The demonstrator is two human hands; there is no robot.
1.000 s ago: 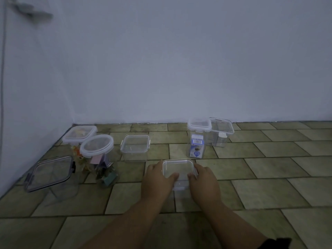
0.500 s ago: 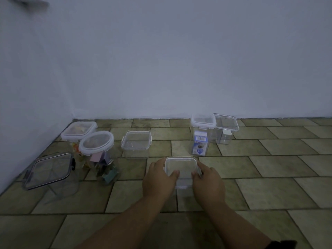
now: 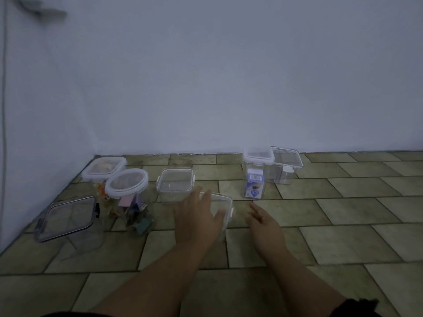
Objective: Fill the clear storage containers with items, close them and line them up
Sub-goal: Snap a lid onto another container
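Note:
A small clear lidded container (image 3: 223, 208) stands on the tiled floor in front of me. My left hand (image 3: 196, 219) lies over its left side, thumb on the lid, gripping it. My right hand (image 3: 263, 221) hovers just right of it, fingers spread, holding nothing. Behind it sits a similar clear square container (image 3: 175, 184) with its lid on. Further left are a round-lidded jar (image 3: 130, 193) with coloured items and a square-lidded one (image 3: 104, 169) with orange items.
A large clear box (image 3: 68, 219) with a dark-rimmed lid stands at the left near the wall. At the back right a tall container (image 3: 256, 175) holds a blue-white carton, beside a clear box (image 3: 286, 165) holding a small bottle. Bare tiles stretch to the right.
My right hand has let go of the small container and moved off to the right. My left hand has slid the container slightly left and away from me.

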